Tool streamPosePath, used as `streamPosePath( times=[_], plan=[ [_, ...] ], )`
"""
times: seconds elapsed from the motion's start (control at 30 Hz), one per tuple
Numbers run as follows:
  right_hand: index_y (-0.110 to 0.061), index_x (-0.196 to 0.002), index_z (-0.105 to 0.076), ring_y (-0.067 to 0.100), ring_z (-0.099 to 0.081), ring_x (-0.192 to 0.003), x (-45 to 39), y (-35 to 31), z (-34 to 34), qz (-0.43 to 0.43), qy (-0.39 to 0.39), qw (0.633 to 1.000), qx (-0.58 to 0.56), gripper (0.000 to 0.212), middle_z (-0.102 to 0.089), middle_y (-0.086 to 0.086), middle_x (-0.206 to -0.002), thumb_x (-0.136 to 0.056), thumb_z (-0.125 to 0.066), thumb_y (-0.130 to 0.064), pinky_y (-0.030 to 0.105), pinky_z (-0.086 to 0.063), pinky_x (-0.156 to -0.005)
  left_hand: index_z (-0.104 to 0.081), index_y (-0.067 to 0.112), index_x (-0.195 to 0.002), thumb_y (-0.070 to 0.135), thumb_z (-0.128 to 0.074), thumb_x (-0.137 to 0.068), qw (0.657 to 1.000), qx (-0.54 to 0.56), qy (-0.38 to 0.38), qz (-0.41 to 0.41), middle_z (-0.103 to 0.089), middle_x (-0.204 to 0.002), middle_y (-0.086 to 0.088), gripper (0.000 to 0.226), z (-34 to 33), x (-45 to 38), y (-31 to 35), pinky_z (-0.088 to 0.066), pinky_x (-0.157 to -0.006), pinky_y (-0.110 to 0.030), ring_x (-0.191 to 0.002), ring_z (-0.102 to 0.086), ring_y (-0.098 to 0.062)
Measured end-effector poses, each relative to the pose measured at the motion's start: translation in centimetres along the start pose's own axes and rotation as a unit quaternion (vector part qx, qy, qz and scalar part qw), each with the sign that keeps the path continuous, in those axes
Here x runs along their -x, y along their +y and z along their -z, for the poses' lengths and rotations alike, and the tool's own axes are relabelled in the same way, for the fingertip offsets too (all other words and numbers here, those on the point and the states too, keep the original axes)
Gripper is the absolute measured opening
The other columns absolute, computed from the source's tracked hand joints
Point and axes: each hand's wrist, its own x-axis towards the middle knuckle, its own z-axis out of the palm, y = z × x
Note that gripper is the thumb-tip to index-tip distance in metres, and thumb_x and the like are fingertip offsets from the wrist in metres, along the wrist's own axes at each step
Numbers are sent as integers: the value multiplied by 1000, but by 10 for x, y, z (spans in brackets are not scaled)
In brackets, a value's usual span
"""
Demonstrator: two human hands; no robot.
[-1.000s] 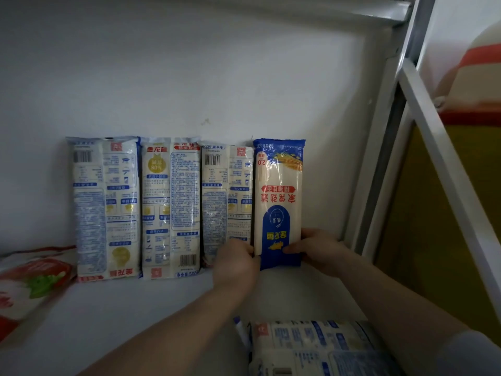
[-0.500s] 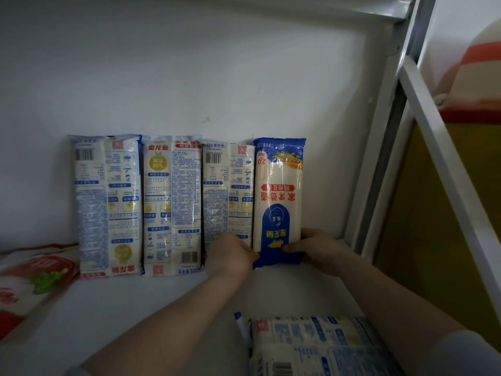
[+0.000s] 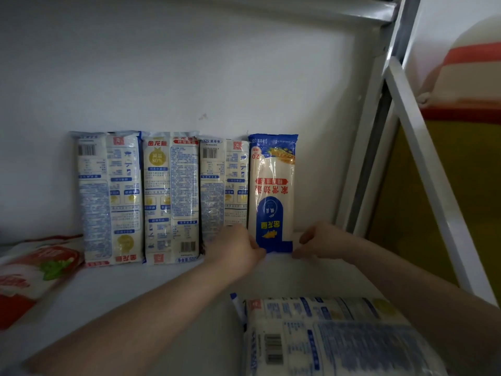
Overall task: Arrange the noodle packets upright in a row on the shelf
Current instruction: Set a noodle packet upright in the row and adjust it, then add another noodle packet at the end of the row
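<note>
Head view, four noodle packets [image 3: 272, 191] upright, left hand [image 3: 235, 249] and right hand [image 3: 321, 241] seemingly pinching the fourth's base.

- The packet [image 3: 272, 194] pinched between my hands is cream with a blue top band, a blue arch, red lettering and golden wheat.
- The three packets [image 3: 170, 196] left of my grip are white with blue print, yellow circles and black barcodes.
- The bag [image 3: 35, 272] far left is red and white with green.
- The shelf [image 3: 135, 289] under my wrists is white.
</note>
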Motion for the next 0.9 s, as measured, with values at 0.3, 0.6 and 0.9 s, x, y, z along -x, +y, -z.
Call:
streamPosePath(
  times=[0.3,0.6,0.9],
  plan=[
    [-20,-118,-64,12,-57,-106,81,7,21,47,-198,955,216,65,-63,-6,-118,-71,-66,-65,30,-46,-98,-56,14,-129,66,-64,-71,947,-133,-288,-49,-62,-124,0,78,1,45,55,-50,-92,-28,-107,-58,-14],
    [-31,-99,-63,18,-63,-104,94,14,18,36,-272,927,256,54,-67,-7,-110,-59,-76,-63,37,-49,-97,-50,12,-132,66,-65,-71,923,-200,-327,-23,-58,-127,-3,83,2,50,58,-47,-90,-26,-113,-56,-18],
    [-33,-96,-72,6,-65,-93,102,20,16,85,-266,941,191,43,-72,-14,-103,-60,-80,-56,26,-50,-92,-61,19,-123,68,-69,-65,918,-146,-367,-16,-64,-120,5,76,5,53,52,-48,-97,-28,-108,-59,-13]
  ],
)
